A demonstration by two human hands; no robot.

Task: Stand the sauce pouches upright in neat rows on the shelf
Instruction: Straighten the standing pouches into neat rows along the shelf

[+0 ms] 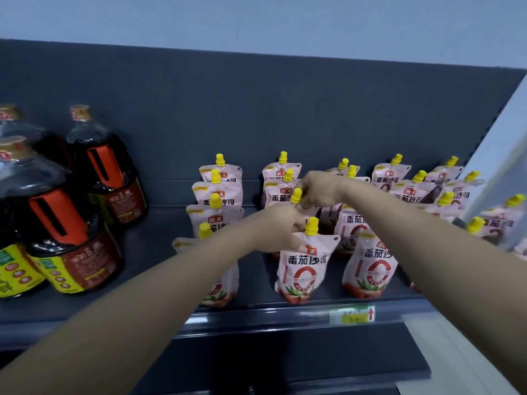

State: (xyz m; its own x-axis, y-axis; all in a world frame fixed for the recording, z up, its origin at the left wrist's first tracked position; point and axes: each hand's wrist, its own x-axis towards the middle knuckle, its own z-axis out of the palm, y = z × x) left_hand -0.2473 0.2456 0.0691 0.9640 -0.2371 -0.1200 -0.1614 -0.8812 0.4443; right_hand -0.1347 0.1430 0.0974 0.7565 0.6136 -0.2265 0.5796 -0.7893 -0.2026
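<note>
1. Pouches of tomato sauce are standing in rows on the dark shelf [285,312], and nearest me I am seeing a green and white price tag [352,314] sitting on the shelf's front lip.
2. My two bare forearms are reaching over that lip, from low left and low right, toward the middle row.
3. I am holding my left hand [278,228] at the top left corner of the front pouch [302,269], beside its yellow cap [311,226]; the fingers are curled against the corner, and the pouch is standing upright near the front edge.
4. I am working my right hand [316,189] just behind, with its fingertips pinching at the neck of the second pouch [281,196], under that pouch's yellow cap [296,195].
5. Further pouch rows are running back on both sides; those at the far right are leaning and blurred.
6. Big dark bottles [85,201] with orange handles are standing well apart at the left, against the grey back panel [256,109].
</note>
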